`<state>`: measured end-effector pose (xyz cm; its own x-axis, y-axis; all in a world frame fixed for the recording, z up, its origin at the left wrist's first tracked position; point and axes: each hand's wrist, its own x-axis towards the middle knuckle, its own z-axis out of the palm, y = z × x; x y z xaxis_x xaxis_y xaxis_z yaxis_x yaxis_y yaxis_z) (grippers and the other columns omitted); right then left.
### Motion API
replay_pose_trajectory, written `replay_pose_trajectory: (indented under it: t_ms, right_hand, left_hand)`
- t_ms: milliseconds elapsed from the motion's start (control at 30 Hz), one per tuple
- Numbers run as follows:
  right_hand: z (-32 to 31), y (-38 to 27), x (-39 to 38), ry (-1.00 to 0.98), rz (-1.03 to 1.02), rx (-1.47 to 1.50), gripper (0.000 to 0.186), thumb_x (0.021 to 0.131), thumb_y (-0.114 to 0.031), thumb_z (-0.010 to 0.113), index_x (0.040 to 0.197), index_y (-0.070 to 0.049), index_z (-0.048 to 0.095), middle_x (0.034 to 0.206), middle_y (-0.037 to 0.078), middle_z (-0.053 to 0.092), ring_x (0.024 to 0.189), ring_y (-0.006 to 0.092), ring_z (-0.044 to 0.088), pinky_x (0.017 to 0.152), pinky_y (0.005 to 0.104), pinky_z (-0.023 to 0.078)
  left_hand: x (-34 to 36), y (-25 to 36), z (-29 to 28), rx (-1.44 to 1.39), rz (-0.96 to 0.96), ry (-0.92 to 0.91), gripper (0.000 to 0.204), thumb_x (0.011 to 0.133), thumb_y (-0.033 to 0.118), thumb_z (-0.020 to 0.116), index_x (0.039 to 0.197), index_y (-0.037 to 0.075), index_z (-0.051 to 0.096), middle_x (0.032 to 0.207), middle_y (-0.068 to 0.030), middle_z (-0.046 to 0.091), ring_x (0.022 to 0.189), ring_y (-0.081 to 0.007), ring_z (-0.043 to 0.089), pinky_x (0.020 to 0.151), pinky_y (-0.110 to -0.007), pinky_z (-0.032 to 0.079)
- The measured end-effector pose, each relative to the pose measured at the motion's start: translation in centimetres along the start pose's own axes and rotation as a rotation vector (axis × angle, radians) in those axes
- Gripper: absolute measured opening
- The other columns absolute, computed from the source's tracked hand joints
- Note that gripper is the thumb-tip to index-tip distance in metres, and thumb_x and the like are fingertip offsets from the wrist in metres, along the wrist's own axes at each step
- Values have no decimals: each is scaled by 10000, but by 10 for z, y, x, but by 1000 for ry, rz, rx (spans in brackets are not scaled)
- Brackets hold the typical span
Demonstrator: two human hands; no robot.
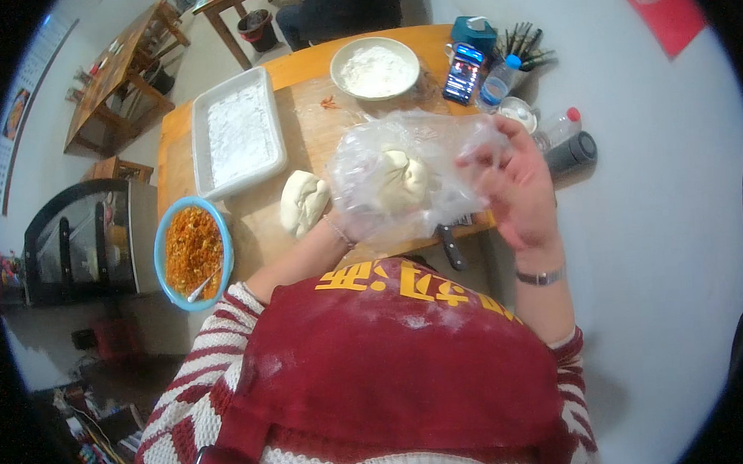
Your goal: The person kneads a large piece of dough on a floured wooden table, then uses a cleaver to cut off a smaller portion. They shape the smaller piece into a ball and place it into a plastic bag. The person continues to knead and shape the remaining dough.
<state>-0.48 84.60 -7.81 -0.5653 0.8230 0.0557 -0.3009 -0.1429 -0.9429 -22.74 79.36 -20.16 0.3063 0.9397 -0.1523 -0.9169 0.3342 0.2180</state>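
Head view: both hands raised; left hand [363, 220] cups bagged dough [402, 181], right hand [514, 184] fingers pinch plastic bag [360, 162].

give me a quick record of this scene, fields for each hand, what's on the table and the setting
left hand: hidden under the clear plastic bag, holding it from below
right hand: gripping the bag's right edge
in bag: dough ball
table: second dough piece, floured white tray, bowl of flour, blue bowl of orange filling, knife, phone
setting: wooden table, pale floor
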Motion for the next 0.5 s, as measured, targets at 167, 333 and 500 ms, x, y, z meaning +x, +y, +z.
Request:
replay_pose_trajectory:
  t_ms: [167,333,500]
  right_hand:
    - [61,19,-5,-127,-156,-563,873,788,60,739,1540,-103,326,1206,106,606,842,98,541,728,229,460]
    - [76,47,-5,-96,-836,-1576,711,800,-121,816,1443,-106,513,1220,133,549,923,250,590,758,355,498]
    - [46,41,16,221,-662,-1390,136,934,-98,671,1061,-52,686,930,110,627,852,255,600,741,361,499]
  left_hand:
    - [17,0,-14,-94,171,-217,474,966,324,632,1360,82,526,1231,-110,646,1133,-267,641,909,-450,581]
    - [23,-2,6,127,498,108,432,971,259,633,1348,79,522,1213,-87,648,1071,-247,663,902,-429,586]
    - [14,-1,33,212,476,346,476,953,202,635,1393,125,469,1268,-94,593,1143,-270,616,927,-492,572]
